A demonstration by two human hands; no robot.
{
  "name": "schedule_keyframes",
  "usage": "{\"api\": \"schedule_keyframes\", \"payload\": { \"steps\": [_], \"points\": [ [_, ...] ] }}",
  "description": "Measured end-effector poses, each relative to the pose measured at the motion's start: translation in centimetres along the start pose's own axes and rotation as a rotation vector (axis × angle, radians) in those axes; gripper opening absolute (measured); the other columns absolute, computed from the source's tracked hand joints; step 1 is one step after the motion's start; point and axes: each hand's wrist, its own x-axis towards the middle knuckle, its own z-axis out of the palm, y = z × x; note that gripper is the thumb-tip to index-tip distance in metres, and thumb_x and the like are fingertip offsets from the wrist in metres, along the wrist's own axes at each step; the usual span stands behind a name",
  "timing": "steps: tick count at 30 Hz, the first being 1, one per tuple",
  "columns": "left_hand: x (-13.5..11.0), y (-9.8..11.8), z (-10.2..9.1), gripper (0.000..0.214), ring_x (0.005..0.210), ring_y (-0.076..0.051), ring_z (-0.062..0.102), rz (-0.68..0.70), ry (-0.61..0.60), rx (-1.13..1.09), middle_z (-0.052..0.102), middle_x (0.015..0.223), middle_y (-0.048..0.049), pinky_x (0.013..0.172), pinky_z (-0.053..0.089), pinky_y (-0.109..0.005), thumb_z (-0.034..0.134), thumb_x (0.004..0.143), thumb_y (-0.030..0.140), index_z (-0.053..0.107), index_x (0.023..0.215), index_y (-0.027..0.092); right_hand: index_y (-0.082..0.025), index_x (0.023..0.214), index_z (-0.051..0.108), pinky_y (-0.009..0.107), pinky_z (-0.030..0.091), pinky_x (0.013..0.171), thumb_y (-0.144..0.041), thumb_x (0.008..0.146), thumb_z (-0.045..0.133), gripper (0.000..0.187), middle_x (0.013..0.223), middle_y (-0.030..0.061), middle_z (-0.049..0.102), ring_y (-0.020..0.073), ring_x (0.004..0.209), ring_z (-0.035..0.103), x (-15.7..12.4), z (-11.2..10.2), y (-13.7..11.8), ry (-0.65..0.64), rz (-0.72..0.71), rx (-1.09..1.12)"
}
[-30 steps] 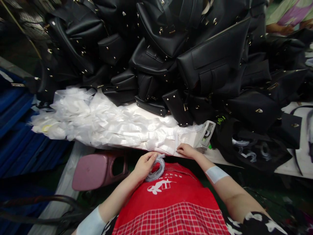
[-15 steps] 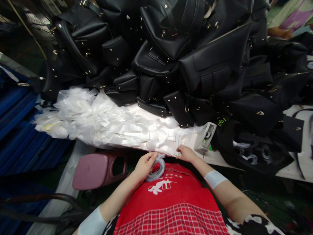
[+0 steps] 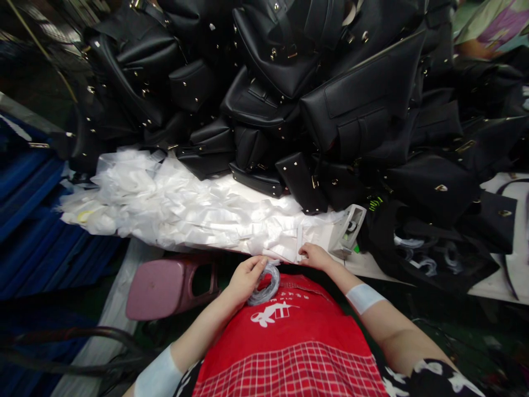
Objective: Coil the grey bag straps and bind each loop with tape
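Note:
My left hand [image 3: 244, 278] is closed round a small coiled bundle of clear plastic ties [image 3: 266, 283], held in front of my red apron [image 3: 289, 342]. My right hand [image 3: 314, 256] rests at the table's near edge, its fingertips pinching the corner of a white folded paper or plastic sheet [image 3: 289, 242]. That sheet belongs to a long heap of white wrapping sheets [image 3: 173, 204] spread across the table.
A tall pile of black handbags [image 3: 289, 94] fills the table behind the white heap. A small clear packet [image 3: 349, 229] lies right of my right hand. A pink plastic stool [image 3: 169, 284] stands lower left, beside blue material [image 3: 37, 237]. Another person's sleeve [image 3: 491, 25] shows top right.
Almost nothing differs; both hands keep their places and their holds, and the view has only shifted slightly.

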Motion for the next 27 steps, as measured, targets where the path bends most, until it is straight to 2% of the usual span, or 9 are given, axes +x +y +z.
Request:
{"api": "schedule_keyframes", "payload": {
  "steps": [4, 7, 10, 13, 18, 22, 27],
  "points": [
    [-0.05, 0.1, -0.02, 0.047, 0.051, -0.013, 0.052, 0.006, 0.002, -0.002, 0.062, 0.056, -0.0007, 0.051, 0.04, -0.023, 0.06, 0.077, 0.056, 0.072, 0.094, 0.014, -0.018, 0.093, 0.07, 0.025, 0.045, 0.072, -0.029, 0.068, 0.072, 0.027, 0.094, 0.0065, 0.067, 0.0186, 0.082, 0.062, 0.43, 0.17, 0.41, -0.005, 0.006, 0.021],
    [-0.13, 0.2, -0.07, 0.047, 0.052, -0.014, 0.053, 0.011, -0.001, 0.002, 0.062, 0.056, -0.0008, 0.052, 0.041, -0.024, 0.059, 0.078, 0.056, 0.073, 0.093, 0.013, -0.02, 0.09, 0.072, 0.025, 0.044, 0.076, -0.028, 0.078, 0.064, 0.017, 0.094, 0.006, 0.069, 0.0179, 0.084, 0.063, 0.65, 0.13, 0.47, -0.008, -0.006, 0.036],
    [-0.22, 0.3, -0.12, 0.048, 0.054, -0.015, 0.055, 0.018, 0.003, 0.009, 0.063, 0.056, -0.0016, 0.054, 0.042, -0.025, 0.059, 0.077, 0.057, 0.073, 0.093, 0.014, -0.022, 0.088, 0.074, 0.026, 0.043, 0.081, -0.028, 0.088, 0.052, 0.023, 0.095, 0.0065, 0.07, 0.0189, 0.089, 0.063, 0.7, 0.05, 0.25, 0.013, -0.005, 0.04],
    [-0.26, 0.36, -0.17, 0.049, 0.054, -0.015, 0.056, 0.024, 0.007, 0.009, 0.064, 0.057, -0.0019, 0.055, 0.043, -0.025, 0.058, 0.078, 0.057, 0.073, 0.093, 0.014, -0.021, 0.089, 0.074, 0.028, 0.043, 0.082, -0.031, 0.089, 0.049, 0.027, 0.096, 0.0079, 0.07, 0.0209, 0.091, 0.062, 0.66, 0.03, -0.07, 0.054, 0.024, 0.044],
    [-0.15, 0.31, -0.2, 0.049, 0.055, -0.015, 0.056, 0.024, 0.009, 0.007, 0.064, 0.057, -0.0018, 0.055, 0.042, -0.025, 0.059, 0.077, 0.057, 0.073, 0.092, 0.013, -0.02, 0.087, 0.074, 0.028, 0.044, 0.08, -0.032, 0.088, 0.052, 0.025, 0.096, 0.0074, 0.07, 0.0203, 0.089, 0.063, 0.69, 0.18, -0.18, 0.089, 0.077, 0.081],
    [-0.1, 0.23, -0.14, 0.048, 0.057, -0.016, 0.057, 0.02, 0.01, 0.003, 0.065, 0.06, -0.0017, 0.057, 0.043, -0.025, 0.059, 0.077, 0.056, 0.073, 0.093, 0.013, -0.019, 0.083, 0.073, 0.024, 0.046, 0.071, -0.031, 0.076, 0.067, 0.015, 0.088, 0.0042, 0.071, 0.0164, 0.078, 0.064, 0.7, 0.43, 0.02, 0.034, 0.089, 0.132],
    [-0.23, 0.3, -0.06, 0.046, 0.06, -0.017, 0.058, 0.017, 0.005, 0.019, 0.068, 0.066, -0.003, 0.058, 0.043, -0.026, 0.058, 0.078, 0.054, 0.072, 0.096, 0.014, -0.018, 0.085, 0.072, 0.022, 0.046, 0.068, -0.027, 0.065, 0.076, 0.022, 0.088, 0.004, 0.07, 0.0154, 0.076, 0.063, 0.89, 0.45, 0.21, -0.01, 0.103, 0.146]
  ]
}}
